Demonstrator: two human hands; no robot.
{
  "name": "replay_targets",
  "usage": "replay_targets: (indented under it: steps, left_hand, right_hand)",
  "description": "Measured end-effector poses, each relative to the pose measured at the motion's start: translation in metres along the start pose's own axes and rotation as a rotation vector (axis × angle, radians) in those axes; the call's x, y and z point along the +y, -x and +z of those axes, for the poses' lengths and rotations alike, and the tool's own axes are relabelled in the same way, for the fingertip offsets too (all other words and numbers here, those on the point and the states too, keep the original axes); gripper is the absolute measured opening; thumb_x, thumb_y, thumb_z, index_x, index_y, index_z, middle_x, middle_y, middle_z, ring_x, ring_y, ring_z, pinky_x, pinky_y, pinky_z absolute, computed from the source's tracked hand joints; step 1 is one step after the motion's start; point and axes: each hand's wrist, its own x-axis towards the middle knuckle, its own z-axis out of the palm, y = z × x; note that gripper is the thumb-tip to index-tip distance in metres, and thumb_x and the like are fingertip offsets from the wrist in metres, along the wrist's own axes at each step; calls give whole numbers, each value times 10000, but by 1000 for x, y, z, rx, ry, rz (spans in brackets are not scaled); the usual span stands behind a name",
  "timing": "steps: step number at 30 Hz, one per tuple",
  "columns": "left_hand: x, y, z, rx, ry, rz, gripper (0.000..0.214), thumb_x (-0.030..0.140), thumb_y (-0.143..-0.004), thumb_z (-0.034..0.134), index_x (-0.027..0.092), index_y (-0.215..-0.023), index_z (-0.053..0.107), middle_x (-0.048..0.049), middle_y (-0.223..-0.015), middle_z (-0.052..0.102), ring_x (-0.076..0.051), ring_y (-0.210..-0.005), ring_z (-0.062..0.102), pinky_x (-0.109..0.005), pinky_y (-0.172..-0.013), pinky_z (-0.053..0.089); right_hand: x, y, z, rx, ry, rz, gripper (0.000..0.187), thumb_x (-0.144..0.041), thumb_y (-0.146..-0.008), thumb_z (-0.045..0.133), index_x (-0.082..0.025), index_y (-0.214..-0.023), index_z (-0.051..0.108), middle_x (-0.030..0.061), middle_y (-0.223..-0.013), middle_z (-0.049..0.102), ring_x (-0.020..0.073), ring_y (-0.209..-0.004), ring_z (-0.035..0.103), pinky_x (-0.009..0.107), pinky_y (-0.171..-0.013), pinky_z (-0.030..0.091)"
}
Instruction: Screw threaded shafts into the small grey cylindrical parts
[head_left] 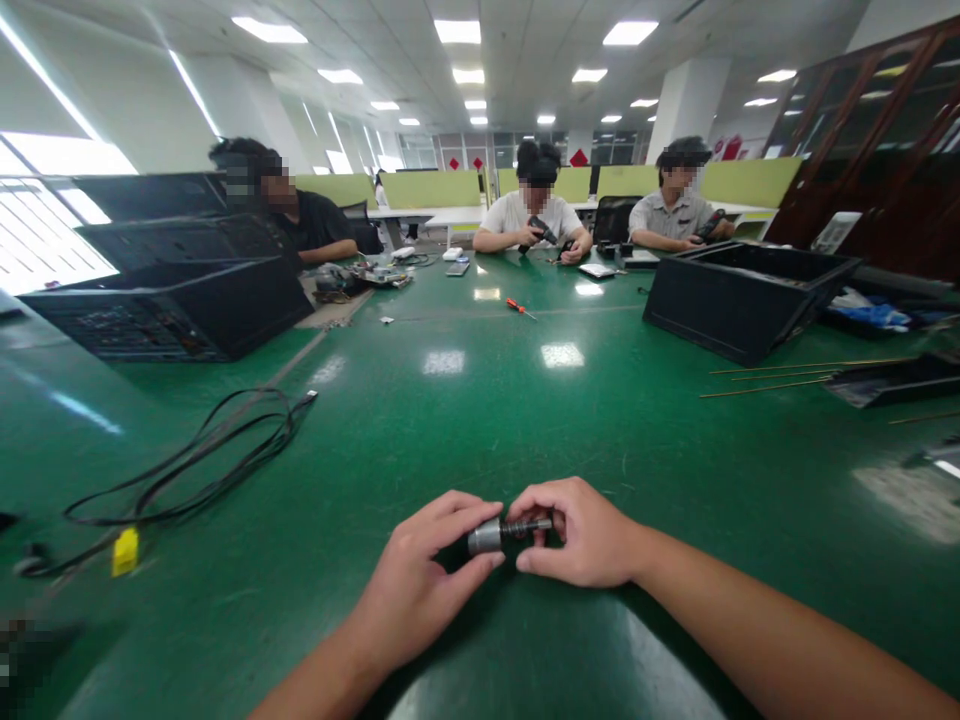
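A small grey metal cylinder with a dark, spring-wrapped shaft (485, 537) is held low above the green table, lying roughly level. My left hand (427, 570) grips the cylinder's body between thumb and fingers. At the shaft end, my right hand (581, 535) curls around with its fingers at the shaft; its thumb sits apart, just below. The far side of the part, where some fingertips reach, is partly hidden.
Black cable (202, 470) with a yellow tag (125, 552) lies left. Dark computer cases stand far left (172, 310) and right (739, 300). An orange screwdriver (517, 307) rests mid-table. Thin rods (780, 380) lie right. Three co-workers (536, 210) sit across the table.
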Motion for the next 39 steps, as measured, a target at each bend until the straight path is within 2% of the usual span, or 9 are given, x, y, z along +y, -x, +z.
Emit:
replay_targets:
  steps: [5,14,26,39]
  left_hand:
    - [-2,3,3,-6,-5,16,346,170,-859,690,260,-1194,691,-49,-1033,700,-168,-916,673,-267,-803,544]
    - [1,2,6,-43,15,-13,334,197,-851,712,246,-1181,700,-50,-1022,717,-173,-911,679,-279,-815,547]
    - [0,3,8,-37,21,-27,321,211,-845,730,249,-1162,704,-41,-1031,724,-170,-918,679,-277,-823,539]
    - [2,4,7,-17,20,-4,293,215,-850,735,233,-1141,702,-31,-1012,729,-158,-905,677,-263,-814,532]
  right_hand:
    - [-4,0,1,68,19,-43,290,-250,-713,761,-188,-990,702,-15,-733,656,101,-531,535,217,-550,427]
    - [-8,4,4,124,244,-184,232,-244,-745,720,-210,-974,701,23,-848,719,171,-717,642,270,-684,467]
    - [-4,4,4,143,241,-228,136,-243,-814,704,-202,-942,730,33,-825,740,170,-710,666,266,-688,481]
    - [-4,5,2,145,246,-239,129,-237,-817,709,-192,-935,731,33,-822,745,164,-695,666,260,-679,473]
